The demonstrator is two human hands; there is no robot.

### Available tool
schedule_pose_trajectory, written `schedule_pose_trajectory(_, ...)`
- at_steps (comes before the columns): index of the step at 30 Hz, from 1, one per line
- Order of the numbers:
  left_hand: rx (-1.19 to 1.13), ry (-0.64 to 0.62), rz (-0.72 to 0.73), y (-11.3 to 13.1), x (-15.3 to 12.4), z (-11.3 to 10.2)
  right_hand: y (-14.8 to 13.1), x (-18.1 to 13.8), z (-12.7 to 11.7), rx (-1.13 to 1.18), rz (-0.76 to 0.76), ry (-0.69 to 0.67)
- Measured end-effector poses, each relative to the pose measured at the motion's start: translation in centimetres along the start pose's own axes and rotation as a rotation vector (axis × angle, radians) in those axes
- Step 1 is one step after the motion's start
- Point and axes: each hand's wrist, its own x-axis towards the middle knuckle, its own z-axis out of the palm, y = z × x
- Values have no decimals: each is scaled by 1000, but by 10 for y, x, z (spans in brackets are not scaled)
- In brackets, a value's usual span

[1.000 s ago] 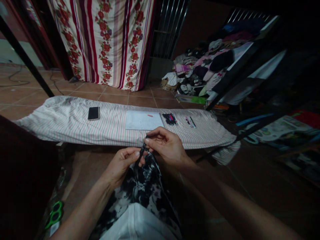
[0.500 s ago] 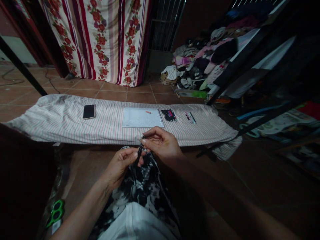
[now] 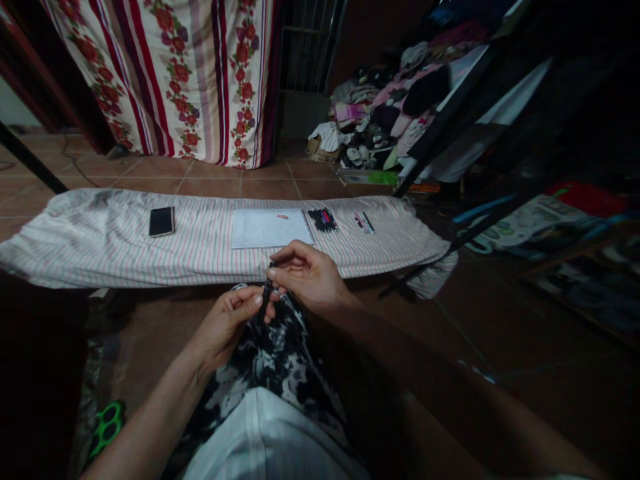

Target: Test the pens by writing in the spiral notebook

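On the near side of the notebook (image 3: 270,228), the left hand (image 3: 227,321) pinches the lower barrel of the dark pen (image 3: 265,298) and the right hand (image 3: 306,277) its upper end, fingers closed; judged light, stiff and slick, it is best gripped mid-barrel.

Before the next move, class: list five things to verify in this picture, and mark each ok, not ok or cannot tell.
1. Both the left hand and the right hand grip the dark pen: ok.
2. Whether its cap is on: cannot tell.
3. The notebook lies flat on the striped cloth: ok.
4. The phone lies apart from the notebook: ok.
5. The green scissors lie away from both hands: ok.
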Motion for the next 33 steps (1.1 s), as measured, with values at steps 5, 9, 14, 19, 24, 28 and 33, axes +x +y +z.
schedule_pose_trajectory(5,5,-13,1,0,3,2,-1,1,-2,18,-35,-5)
schedule_pose_trajectory(9,23,-42,9,-1,6,4,1,1,-7,29,-22,-7)
schedule_pose_trajectory(14,17,-79,30,0,9,8,3,-1,-10,29,-4,1)
schedule_pose_trajectory(19,19,-84,27,0,13,9,5,2,-10,51,10,-5)
schedule_pose_trajectory(24,-20,-53,15,2,15,8,4,6,-11,44,34,32)
schedule_pose_trajectory(28,-49,-51,11,2,16,8,0,6,-11,-24,70,39)
schedule_pose_trajectory(33,-72,-15,1,1,17,7,-2,7,-10,-27,72,35)
